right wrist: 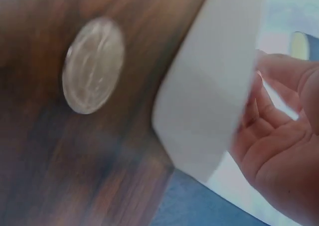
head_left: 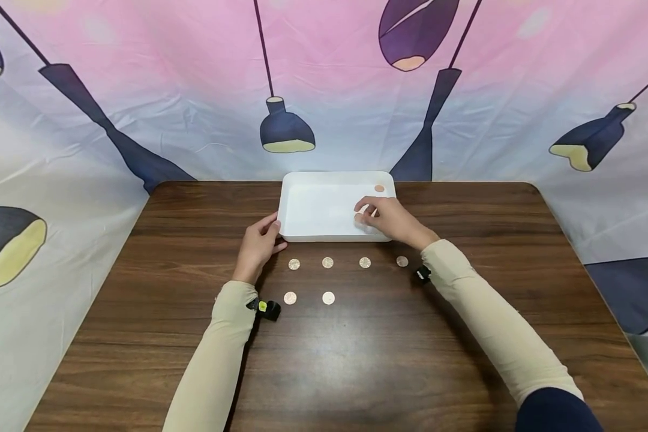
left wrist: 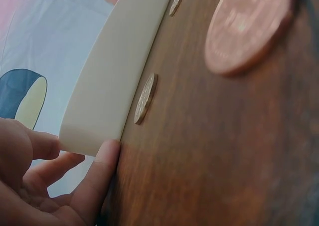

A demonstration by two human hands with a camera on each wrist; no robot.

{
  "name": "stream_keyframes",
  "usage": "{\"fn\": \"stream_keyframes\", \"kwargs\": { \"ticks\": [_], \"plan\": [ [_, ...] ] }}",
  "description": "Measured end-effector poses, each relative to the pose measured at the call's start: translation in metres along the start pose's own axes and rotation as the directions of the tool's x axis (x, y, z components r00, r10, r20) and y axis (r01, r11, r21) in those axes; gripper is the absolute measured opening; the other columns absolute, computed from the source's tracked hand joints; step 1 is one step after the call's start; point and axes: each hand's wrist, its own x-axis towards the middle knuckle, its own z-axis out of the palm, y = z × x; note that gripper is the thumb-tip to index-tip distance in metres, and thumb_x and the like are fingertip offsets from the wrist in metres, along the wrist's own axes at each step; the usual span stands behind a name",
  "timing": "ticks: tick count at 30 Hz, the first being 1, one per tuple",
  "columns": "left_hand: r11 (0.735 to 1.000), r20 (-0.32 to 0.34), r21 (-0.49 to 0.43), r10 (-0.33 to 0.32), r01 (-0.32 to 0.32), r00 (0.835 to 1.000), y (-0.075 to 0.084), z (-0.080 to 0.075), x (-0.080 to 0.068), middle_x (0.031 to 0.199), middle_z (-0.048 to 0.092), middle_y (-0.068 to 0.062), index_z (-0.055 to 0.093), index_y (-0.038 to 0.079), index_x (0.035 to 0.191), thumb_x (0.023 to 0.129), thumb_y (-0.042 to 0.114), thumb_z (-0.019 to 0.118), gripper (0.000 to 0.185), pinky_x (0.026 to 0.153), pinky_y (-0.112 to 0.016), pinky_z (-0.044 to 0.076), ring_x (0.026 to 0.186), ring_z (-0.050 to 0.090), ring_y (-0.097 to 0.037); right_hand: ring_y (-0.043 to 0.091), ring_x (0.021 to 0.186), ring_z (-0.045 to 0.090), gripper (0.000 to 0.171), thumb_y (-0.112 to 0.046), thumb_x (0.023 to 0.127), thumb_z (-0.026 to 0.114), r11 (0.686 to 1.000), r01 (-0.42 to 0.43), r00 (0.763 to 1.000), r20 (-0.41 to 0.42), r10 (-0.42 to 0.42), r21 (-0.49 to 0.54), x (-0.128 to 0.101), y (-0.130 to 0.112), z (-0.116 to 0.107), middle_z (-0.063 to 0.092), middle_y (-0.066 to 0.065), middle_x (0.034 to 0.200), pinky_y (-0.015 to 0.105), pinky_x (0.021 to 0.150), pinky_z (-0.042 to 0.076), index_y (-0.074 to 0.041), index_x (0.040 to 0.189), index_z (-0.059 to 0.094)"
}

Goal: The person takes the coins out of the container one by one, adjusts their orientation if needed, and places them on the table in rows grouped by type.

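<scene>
A shallow white tray stands at the far edge of the table. My left hand holds its near left corner; in the left wrist view, the thumb lies along the front wall's lower edge and another fingertip meets the rim. My right hand is over the tray's right side, index finger and thumb bent with a small gap between their tips. The tray's front wall partly hides those fingers in the right wrist view. One copper-coloured coin lies inside the tray, near its far right corner.
Several coins lie flat in front of the tray: a row nearest it, ending at a right-hand coin, and two nearer coins, one of them further right. Behind the brown wooden table hangs a cloth printed with lamps.
</scene>
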Motion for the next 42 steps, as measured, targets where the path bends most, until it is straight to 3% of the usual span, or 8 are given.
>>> {"fn": "stream_keyframes", "kwargs": {
  "ticks": [4,9,12,19,30,42],
  "plan": [
    [1.000,-0.003,0.003,0.006,-0.006,1.000,-0.004,-0.001,0.002,0.148,0.055,-0.022,0.047,0.012,0.160,0.114,0.022,0.046,0.046,0.090,-0.024,0.060,0.128,0.060,-0.031,0.023,0.080,0.066,0.017,-0.020,0.101,0.074,0.995,-0.069,0.995,-0.062,0.073,0.073,-0.017,-0.010,-0.006,0.076,0.011,0.096,0.035,0.078,0.050,-0.005,0.108,0.074],
    [1.000,-0.011,-0.012,0.005,-0.005,1.000,-0.005,-0.003,0.001,0.149,0.055,-0.022,0.047,0.010,0.159,0.114,0.020,0.046,0.046,0.088,-0.023,0.060,0.128,0.060,-0.031,0.018,0.080,0.062,0.014,-0.025,0.099,0.077,0.980,-0.145,0.986,-0.064,0.155,0.133,-0.043,-0.020,-0.009,0.074,0.003,0.091,0.033,0.076,0.048,-0.011,0.100,0.075],
    [1.000,-0.011,-0.015,0.004,-0.005,1.000,-0.004,-0.003,0.000,0.150,0.054,-0.022,0.046,0.010,0.160,0.114,0.021,0.046,0.047,0.088,-0.023,0.060,0.130,0.059,-0.031,0.016,0.079,0.060,0.010,-0.023,0.099,0.076,0.969,-0.165,0.985,-0.026,0.173,0.182,-0.059,-0.024,-0.007,0.073,0.003,0.089,0.030,0.074,0.048,-0.012,0.099,0.075],
    [1.000,-0.012,-0.012,0.002,-0.002,1.000,-0.003,-0.003,0.001,0.149,0.054,-0.022,0.046,0.012,0.160,0.114,0.022,0.046,0.047,0.088,-0.024,0.060,0.129,0.060,-0.030,0.015,0.074,0.058,0.005,-0.006,0.099,0.070,0.919,-0.189,0.980,0.133,0.151,0.345,-0.092,-0.024,0.010,0.073,0.012,0.090,0.024,0.064,0.047,-0.001,0.096,0.072],
    [1.000,-0.002,-0.014,0.002,-0.002,1.000,-0.003,-0.002,0.002,0.150,0.054,-0.020,0.046,0.013,0.161,0.114,0.022,0.047,0.047,0.089,-0.024,0.060,0.130,0.059,-0.030,0.006,0.074,0.058,0.018,0.002,0.098,0.060,0.962,-0.141,0.972,0.217,0.089,0.235,-0.113,-0.026,0.044,0.074,-0.002,0.083,0.022,0.071,0.047,-0.008,0.088,0.072],
    [1.000,0.000,0.000,0.002,-0.002,1.000,-0.002,0.000,0.002,0.151,0.054,-0.020,0.045,0.014,0.161,0.115,0.023,0.046,0.047,0.089,-0.024,0.060,0.130,0.059,-0.029,0.007,0.061,0.048,0.013,-0.015,0.096,0.072,0.976,-0.217,0.959,0.179,0.219,-0.029,-0.109,-0.031,0.051,0.055,-0.009,0.066,0.028,0.064,0.041,-0.016,0.084,0.068]
  ]
}}
